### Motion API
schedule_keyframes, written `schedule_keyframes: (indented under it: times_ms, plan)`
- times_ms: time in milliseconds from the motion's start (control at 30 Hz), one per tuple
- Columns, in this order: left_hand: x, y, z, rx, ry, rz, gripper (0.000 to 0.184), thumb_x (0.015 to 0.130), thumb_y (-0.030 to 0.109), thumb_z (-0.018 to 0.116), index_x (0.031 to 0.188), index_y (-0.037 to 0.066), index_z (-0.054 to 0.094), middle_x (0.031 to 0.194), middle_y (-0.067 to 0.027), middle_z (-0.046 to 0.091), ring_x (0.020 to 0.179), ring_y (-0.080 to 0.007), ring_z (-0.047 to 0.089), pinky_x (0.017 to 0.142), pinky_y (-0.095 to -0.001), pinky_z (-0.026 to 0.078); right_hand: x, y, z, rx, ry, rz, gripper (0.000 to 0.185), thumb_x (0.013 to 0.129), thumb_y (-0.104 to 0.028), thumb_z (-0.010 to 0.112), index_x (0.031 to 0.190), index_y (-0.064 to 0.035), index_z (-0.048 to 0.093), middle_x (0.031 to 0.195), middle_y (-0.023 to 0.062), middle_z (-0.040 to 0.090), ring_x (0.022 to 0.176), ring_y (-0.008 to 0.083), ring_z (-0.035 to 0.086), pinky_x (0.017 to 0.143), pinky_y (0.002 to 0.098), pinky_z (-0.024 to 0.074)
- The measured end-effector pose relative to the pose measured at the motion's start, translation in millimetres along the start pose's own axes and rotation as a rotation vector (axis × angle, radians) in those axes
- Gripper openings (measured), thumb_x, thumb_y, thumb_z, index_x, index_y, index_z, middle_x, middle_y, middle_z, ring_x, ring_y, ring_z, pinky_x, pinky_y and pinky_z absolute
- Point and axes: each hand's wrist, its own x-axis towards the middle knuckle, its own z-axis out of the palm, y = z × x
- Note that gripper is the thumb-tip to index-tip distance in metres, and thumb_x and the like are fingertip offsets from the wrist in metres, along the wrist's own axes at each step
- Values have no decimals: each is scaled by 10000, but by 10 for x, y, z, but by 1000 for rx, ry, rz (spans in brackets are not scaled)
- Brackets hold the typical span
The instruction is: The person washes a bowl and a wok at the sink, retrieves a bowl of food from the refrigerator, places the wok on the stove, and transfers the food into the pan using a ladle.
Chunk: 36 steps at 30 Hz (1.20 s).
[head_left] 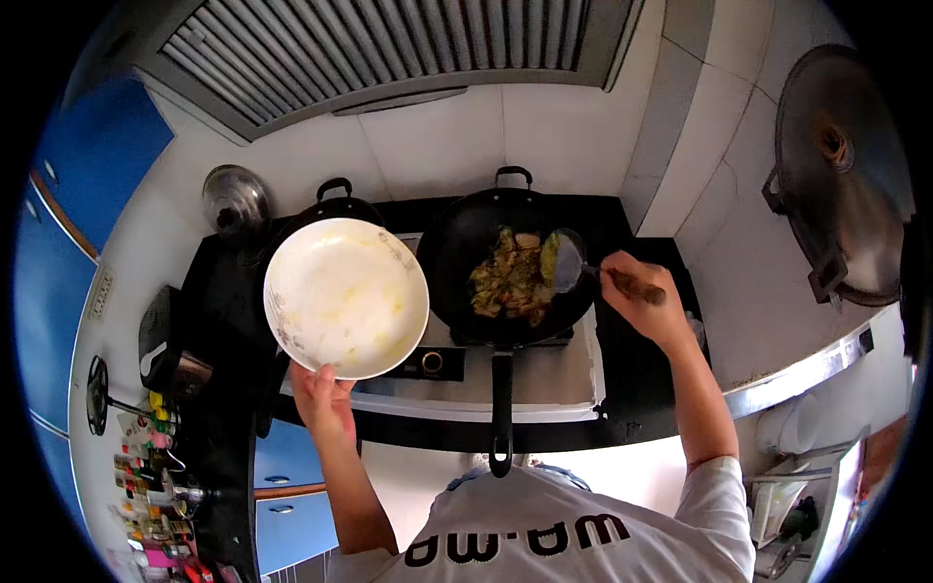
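Observation:
My left hand [326,400] grips the near rim of a white plate [345,296], which has yellowish smears on its surface and a floral pattern at its edge. The plate is left of a black wok [452,282] and hides much of a second dark pan behind it. My right hand [637,291] is closed round the wooden handle of a metal spatula [568,264]. The spatula's blade is inside the wok, at the right side of the cooked food [510,277], with some greenish food on it.
A range hood [379,49] hangs above the stove [457,398]. A glass lid [236,199] leans at the back left. Bottles and jars [146,486] crowd the lower left. A large dark lid [841,175] hangs on the right wall. The wok's long handle [501,398] points towards me.

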Motion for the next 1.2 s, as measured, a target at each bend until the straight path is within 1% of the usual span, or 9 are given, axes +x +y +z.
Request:
schedule_keyframes:
  times_ms: [133,167,233,333,767,833,967,1067,1200]
  plan:
    - [-108,71,-185,-39,59,-32,654,745,155,645,1296,8,324,1240,-152,459,1116,-268,507,885,-419,480,305,141,184,-244,-69,18,119,766,-133,602,791,-49,522,654,149,585,615,330,593,530,367,463]
    - [-138,72,-227,-85,48,-49,662,740,151,642,1299,9,318,1247,-150,455,1132,-269,493,904,-415,461,350,317,279,-289,-6,-88,118,789,-130,589,791,-40,514,616,132,584,554,274,604,499,343,462]
    - [-217,70,-348,-125,78,-52,670,735,147,639,1303,10,311,1253,-147,452,1148,-271,479,923,-412,442,418,525,453,109,-53,415,134,835,-151,562,803,-33,507,583,93,570,504,172,585,464,294,455]
    - [-274,65,-436,-201,63,-98,714,720,118,637,1326,15,274,1266,-140,447,1192,-266,434,994,-414,358,393,804,784,549,-55,506,127,865,-141,536,816,-31,499,585,54,549,513,98,554,450,250,440]
    - [-180,161,-721,-259,37,-59,780,669,78,628,1350,26,252,1324,-137,381,1230,-268,387,1013,-408,339,472,-59,258,-54,-212,-51,77,786,-29,560,781,-39,484,562,90,498,482,130,511,485,270,401]
    - [-203,197,-809,-231,97,-60,798,661,94,637,1354,32,247,1327,-135,377,1228,-277,386,1015,-415,340,463,60,182,-255,-326,232,88,805,-90,547,774,-44,479,542,82,504,461,130,523,463,277,412]
    - [-231,174,-1054,-242,88,-45,730,703,134,642,1336,31,294,1310,-120,412,1225,-271,395,1011,-427,347,218,156,371,441,-177,696,100,812,-124,528,752,-63,476,545,37,506,438,131,526,391,257,430]
    - [-232,167,-1096,-275,125,-58,757,683,128,647,1340,35,284,1317,-121,397,1227,-267,391,1010,-420,352,11,630,1123,661,130,650,91,821,-111,525,783,-49,471,654,20,485,511,163,581,425,291,495]
    - [-331,274,-1244,-257,168,-64,789,672,150,672,1346,39,276,1312,-114,398,1213,-262,405,996,-402,369,284,155,1330,730,226,745,106,860,-129,516,805,-48,475,651,42,517,536,177,597,446,301,503]
